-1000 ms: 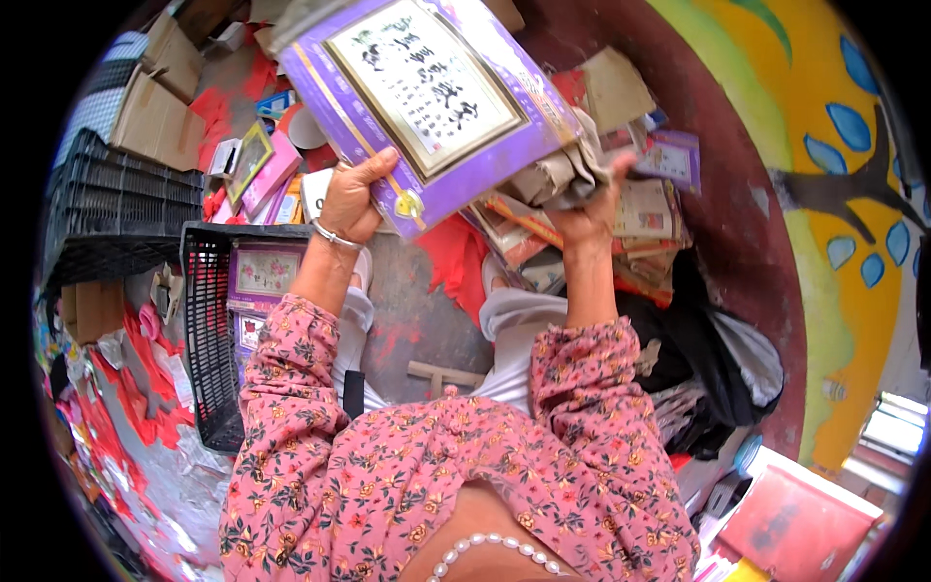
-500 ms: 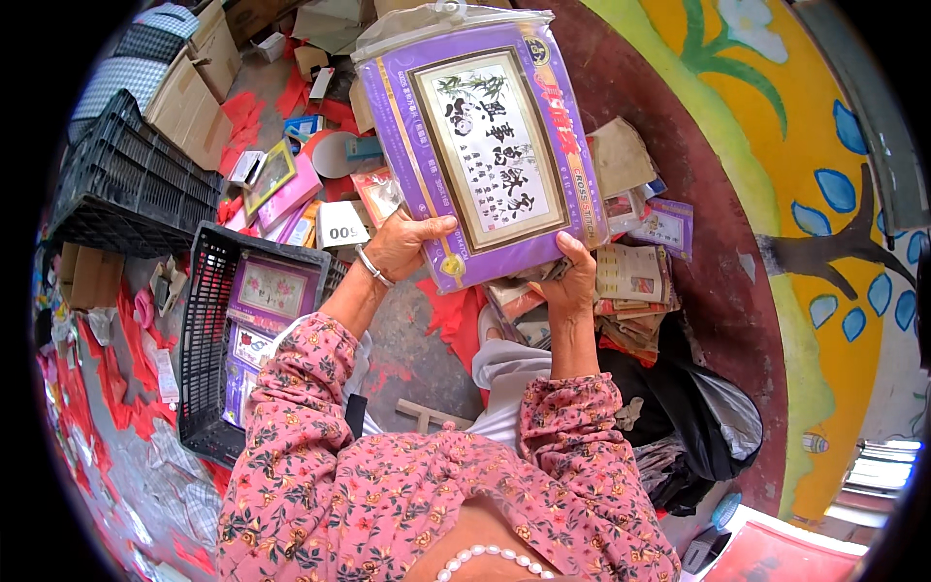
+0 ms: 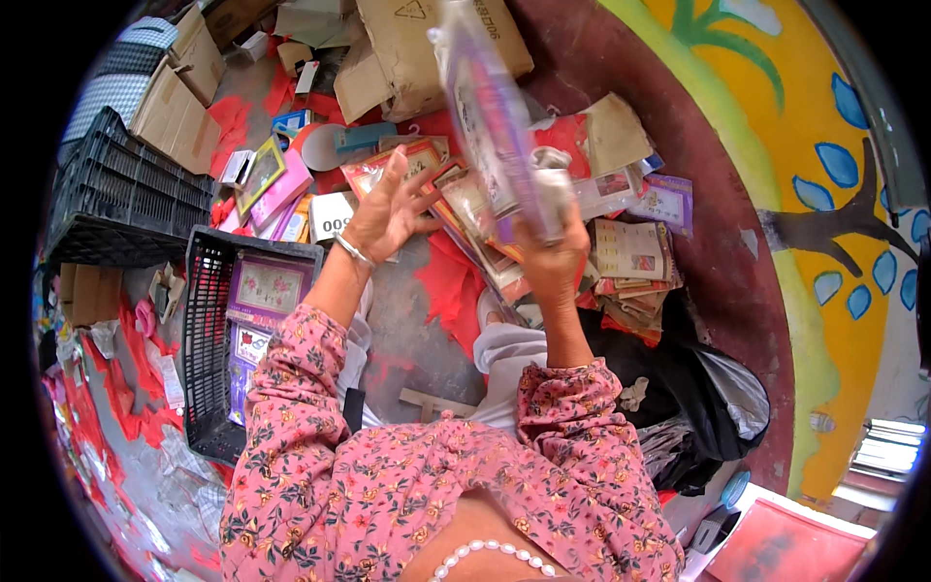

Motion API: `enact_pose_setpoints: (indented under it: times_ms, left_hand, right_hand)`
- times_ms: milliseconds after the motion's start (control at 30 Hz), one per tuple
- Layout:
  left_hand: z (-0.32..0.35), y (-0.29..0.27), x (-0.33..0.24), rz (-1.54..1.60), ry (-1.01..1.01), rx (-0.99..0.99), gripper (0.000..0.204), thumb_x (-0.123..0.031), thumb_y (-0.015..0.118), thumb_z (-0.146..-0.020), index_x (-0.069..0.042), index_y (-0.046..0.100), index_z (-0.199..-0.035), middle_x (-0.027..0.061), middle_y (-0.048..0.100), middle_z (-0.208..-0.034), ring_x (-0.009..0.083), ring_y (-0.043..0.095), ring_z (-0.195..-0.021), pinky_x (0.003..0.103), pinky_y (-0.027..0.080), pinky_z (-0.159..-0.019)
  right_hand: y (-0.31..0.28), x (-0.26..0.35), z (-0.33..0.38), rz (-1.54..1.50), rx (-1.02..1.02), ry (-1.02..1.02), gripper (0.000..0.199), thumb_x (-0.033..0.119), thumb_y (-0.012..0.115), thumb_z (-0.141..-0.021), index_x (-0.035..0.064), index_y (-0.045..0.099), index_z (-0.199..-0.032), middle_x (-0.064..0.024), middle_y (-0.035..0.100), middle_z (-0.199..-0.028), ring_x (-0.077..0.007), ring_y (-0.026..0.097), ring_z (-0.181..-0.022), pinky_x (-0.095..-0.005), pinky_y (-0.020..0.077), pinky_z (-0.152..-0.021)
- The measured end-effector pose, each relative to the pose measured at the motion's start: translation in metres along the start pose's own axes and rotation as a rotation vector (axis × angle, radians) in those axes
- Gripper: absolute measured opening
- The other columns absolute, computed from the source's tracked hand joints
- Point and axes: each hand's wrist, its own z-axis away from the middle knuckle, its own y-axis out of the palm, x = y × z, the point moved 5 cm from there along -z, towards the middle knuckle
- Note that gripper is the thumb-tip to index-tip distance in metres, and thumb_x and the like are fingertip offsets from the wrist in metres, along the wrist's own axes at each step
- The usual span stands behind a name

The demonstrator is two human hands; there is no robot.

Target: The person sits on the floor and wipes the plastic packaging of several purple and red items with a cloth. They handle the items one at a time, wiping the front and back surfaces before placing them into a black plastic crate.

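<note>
A purple cross-stitch kit packet (image 3: 490, 126) in clear plastic is turned nearly edge-on and smeared by motion. Its lower end is gripped in my right hand (image 3: 558, 242), together with a greyish part that I cannot make out. My left hand (image 3: 381, 213), with a silver bangle at the wrist, is raised beside it with fingers spread and nothing in them. Beyond and beneath the hands lie a red-framed packet (image 3: 412, 160) and several other flat packets. To the left, a black plastic crate (image 3: 208, 335) holds more purple packets (image 3: 272, 287).
A second black crate (image 3: 126, 194) stands at the far left beside cardboard boxes (image 3: 175, 121). A large carton (image 3: 427, 58) lies ahead. Piled packets (image 3: 630, 257) and a black bag (image 3: 703, 407) sit at the right, near the painted wall (image 3: 824, 242). Red scraps (image 3: 451, 296) litter the floor.
My left hand has let go of the packet and opened. The packet, flat toward me before, has swung edge-on in my right hand. The carton behind is now uncovered.
</note>
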Motion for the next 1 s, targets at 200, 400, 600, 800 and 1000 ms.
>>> enact_pose_setpoints:
  times_ms: [200, 400, 600, 800, 1000]
  left_hand:
    - [0.008, 0.011, -0.020, 0.368, 0.216, 0.237, 0.069, -0.049, 0.053, -0.080, 0.003, 0.037, -0.122, 0.0176, 0.048, -0.118, 0.0307, 0.049, -0.107, 0.044, 0.039, -0.093]
    - [0.007, -0.014, -0.019, 0.343, 0.102, 0.150, 0.048, -0.007, 0.050, -0.078, 0.006, 0.035, -0.122, 0.0213, 0.050, -0.115, 0.0341, 0.051, -0.104, 0.044, 0.040, -0.092]
    - [0.015, -0.025, -0.019, 0.206, 0.029, 0.138, 0.048, -0.003, 0.052, -0.073, 0.006, 0.040, -0.119, 0.0184, 0.052, -0.113, 0.0297, 0.052, -0.104, 0.040, 0.042, -0.091]
    - [0.012, -0.004, -0.010, 0.004, 0.056, 0.139, 0.049, 0.001, 0.054, -0.071, 0.006, 0.042, -0.117, 0.0159, 0.055, -0.108, 0.0265, 0.056, -0.096, 0.036, 0.046, -0.085]
    - [0.013, 0.008, 0.016, 0.073, 0.022, 0.180, 0.048, -0.011, 0.063, -0.073, -0.004, 0.045, -0.117, 0.0087, 0.055, -0.107, 0.0212, 0.055, -0.097, 0.033, 0.047, -0.085]
  right_hand:
    - [0.065, 0.039, 0.052, 0.738, 0.217, -0.645, 0.023, 0.018, 0.052, -0.071, 0.0097, 0.061, -0.091, -0.0095, 0.056, -0.106, -0.0321, 0.050, -0.104, -0.0475, 0.0344, -0.071]
    - [0.067, 0.054, 0.055, 0.782, 0.362, -0.709, 0.025, 0.019, 0.052, -0.073, 0.0130, 0.059, -0.096, -0.0077, 0.052, -0.110, -0.0298, 0.046, -0.108, -0.0439, 0.0348, -0.071]
    - [0.015, 0.013, 0.010, 0.307, 0.501, -0.347, 0.035, 0.004, 0.063, -0.059, 0.0088, 0.058, -0.093, -0.0081, 0.055, -0.103, -0.0282, 0.051, -0.097, -0.0383, 0.0433, -0.080]
    - [-0.049, -0.029, -0.033, 0.471, -0.235, -0.015, 0.033, -0.005, 0.055, -0.063, -0.0024, 0.056, -0.096, -0.0147, 0.055, -0.103, -0.0319, 0.050, -0.100, -0.0426, 0.0405, -0.084]
    - [0.053, 0.058, -0.008, 0.263, 0.336, -0.581, 0.035, -0.004, 0.055, -0.059, 0.0027, 0.058, -0.093, -0.0118, 0.055, -0.106, -0.0318, 0.050, -0.101, -0.0406, 0.0401, -0.085]
